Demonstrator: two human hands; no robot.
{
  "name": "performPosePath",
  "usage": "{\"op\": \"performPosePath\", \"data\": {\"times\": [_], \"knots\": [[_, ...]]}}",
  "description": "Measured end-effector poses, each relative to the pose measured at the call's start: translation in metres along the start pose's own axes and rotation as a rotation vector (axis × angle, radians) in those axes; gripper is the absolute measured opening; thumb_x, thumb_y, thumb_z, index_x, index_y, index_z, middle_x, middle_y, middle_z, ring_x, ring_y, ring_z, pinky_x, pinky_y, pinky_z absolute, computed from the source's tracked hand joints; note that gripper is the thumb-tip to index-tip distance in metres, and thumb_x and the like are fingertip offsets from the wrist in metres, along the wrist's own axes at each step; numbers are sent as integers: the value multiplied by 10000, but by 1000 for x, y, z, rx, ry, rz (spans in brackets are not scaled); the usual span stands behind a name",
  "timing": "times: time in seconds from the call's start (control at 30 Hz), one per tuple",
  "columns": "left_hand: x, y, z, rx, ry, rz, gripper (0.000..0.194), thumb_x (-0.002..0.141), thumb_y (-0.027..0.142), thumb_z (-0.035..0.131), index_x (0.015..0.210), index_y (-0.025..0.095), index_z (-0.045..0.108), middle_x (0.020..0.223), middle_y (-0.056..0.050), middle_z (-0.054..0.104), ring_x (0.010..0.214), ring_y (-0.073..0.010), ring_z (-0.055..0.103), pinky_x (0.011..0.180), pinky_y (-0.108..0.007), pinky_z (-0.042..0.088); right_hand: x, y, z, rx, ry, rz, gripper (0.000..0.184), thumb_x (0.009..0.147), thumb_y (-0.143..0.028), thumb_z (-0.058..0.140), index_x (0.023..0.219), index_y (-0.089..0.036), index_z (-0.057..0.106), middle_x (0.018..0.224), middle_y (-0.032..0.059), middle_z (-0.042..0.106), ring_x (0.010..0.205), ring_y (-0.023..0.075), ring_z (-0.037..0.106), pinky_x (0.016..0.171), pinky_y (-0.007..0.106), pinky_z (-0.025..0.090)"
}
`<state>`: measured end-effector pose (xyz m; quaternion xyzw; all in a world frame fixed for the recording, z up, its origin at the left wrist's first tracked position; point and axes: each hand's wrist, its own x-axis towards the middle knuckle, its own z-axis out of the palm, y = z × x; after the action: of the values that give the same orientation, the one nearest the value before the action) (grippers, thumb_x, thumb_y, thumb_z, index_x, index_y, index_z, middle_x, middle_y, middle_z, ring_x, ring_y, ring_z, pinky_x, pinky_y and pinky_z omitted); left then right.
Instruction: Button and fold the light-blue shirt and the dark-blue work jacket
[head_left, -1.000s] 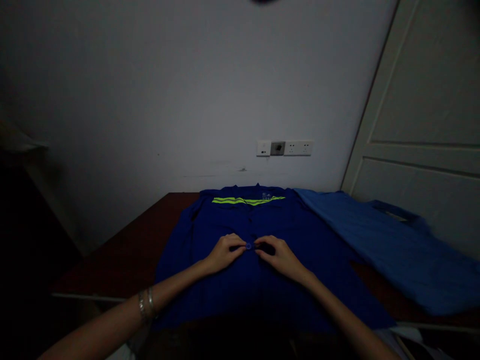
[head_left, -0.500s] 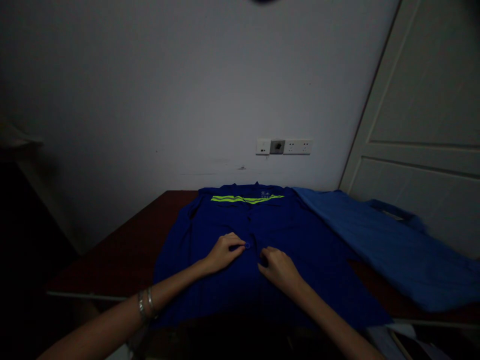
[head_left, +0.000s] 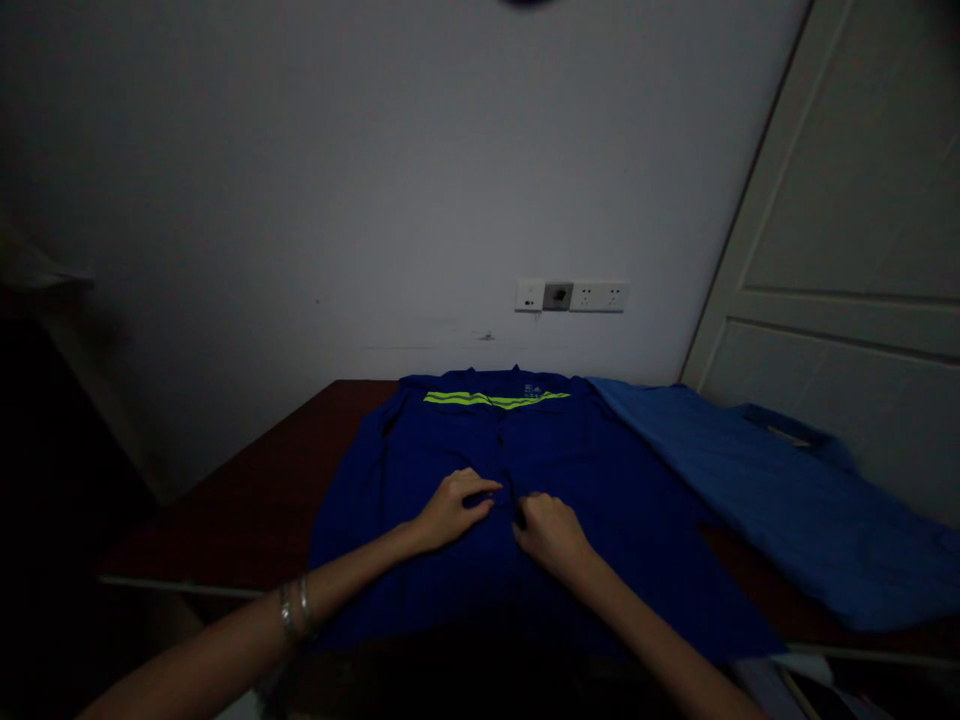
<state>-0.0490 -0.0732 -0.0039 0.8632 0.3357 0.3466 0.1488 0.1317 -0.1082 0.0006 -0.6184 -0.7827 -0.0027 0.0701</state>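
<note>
A dark blue work shirt (head_left: 600, 480) with yellow-green stripes at the collar lies flat on a brown table (head_left: 270, 490). My left hand (head_left: 450, 505) rests on the shirt's front placket, fingers curled and pinching the fabric. My right hand (head_left: 551, 530) sits just beside it, fingers closed on the opposite edge of the placket. The two hands almost touch at the shirt's centre line. Bracelets circle my left wrist.
A lighter blue garment (head_left: 787, 500) spreads over the table's right side. A white wall with a socket strip (head_left: 571, 296) stands behind the table. A white door (head_left: 855, 260) is at the right. Dark space lies to the left.
My right hand has slid down and toward me along the placket. The small blue button seen between my fingers earlier is hidden now. My left hand stayed nearly in place.
</note>
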Motion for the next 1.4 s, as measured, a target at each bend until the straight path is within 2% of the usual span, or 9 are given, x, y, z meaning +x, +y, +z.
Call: {"op": "performPosePath", "data": {"times": [0.37,0.57,0.67,0.83,0.93,1.0,1.13,1.23,1.4], "knots": [[2,2,-4,-45,25,3,209,786,167,565,948,194,694,839,-37,680,799,-146,584,763,-263,430,2,7,1,25,-51,-10,196,773,-183,476,844,-153,656,924,126,669,861,233,635,686,274,418],[-2,1,-4,-56,-2,1,207,791,176,565,952,205,691,859,-29,684,805,-144,580,774,-269,426,2,11,3,120,3,-26,201,727,-112,479,782,-158,666,835,106,687,803,213,643,668,257,410],[-3,1,-3,-45,-11,-3,230,793,170,564,989,211,679,876,-27,683,814,-143,575,781,-271,417,2,17,5,330,82,-32,241,710,-100,460,780,-175,678,787,68,695,753,183,643,675,249,418],[-1,0,2,21,-39,27,267,804,179,566,1052,223,654,865,-22,683,797,-142,563,772,-279,388,5,32,8,976,190,-1,187,685,-210,530,799,-150,666,725,43,684,687,157,629,656,245,456],[1,0,5,17,-41,63,204,815,208,565,981,209,684,822,-28,687,777,-141,566,757,-276,381,9,42,12,1248,162,66,245,635,-303,616,810,-136,654,706,41,678,669,160,622,629,255,461],[2,1,7,5,-45,77,191,821,223,562,962,209,690,808,-27,690,764,-137,569,750,-272,381,9,45,15,1323,117,99,292,611,-331,649,827,-135,650,696,33,674,650,154,616,615,254,457],[2,2,7,-6,-50,75,188,822,229,561,956,209,691,812,-27,694,769,-137,578,752,-273,381,1,39,17,1231,119,30,232,651,-281,603,822,-132,654,713,37,670,678,149,613,652,258,459],[2,3,6,-1,-58,64,188,824,230,560,957,210,691,823,-27,696,781,-141,578,758,-276,380,-7,28,13,1032,171,-28,193,676,-203,535,817,-141,652,752,42,667,702,148,607,677,258,461],[1,2,5,-1,-47,58,191,827,235,555,960,209,690,831,-28,698,785,-143,578,755,-277,383,-14,15,4,672,221,-65,212,673,-166,558,874,-167,624,796,33,626,743,153,577,704,256,433]]}}
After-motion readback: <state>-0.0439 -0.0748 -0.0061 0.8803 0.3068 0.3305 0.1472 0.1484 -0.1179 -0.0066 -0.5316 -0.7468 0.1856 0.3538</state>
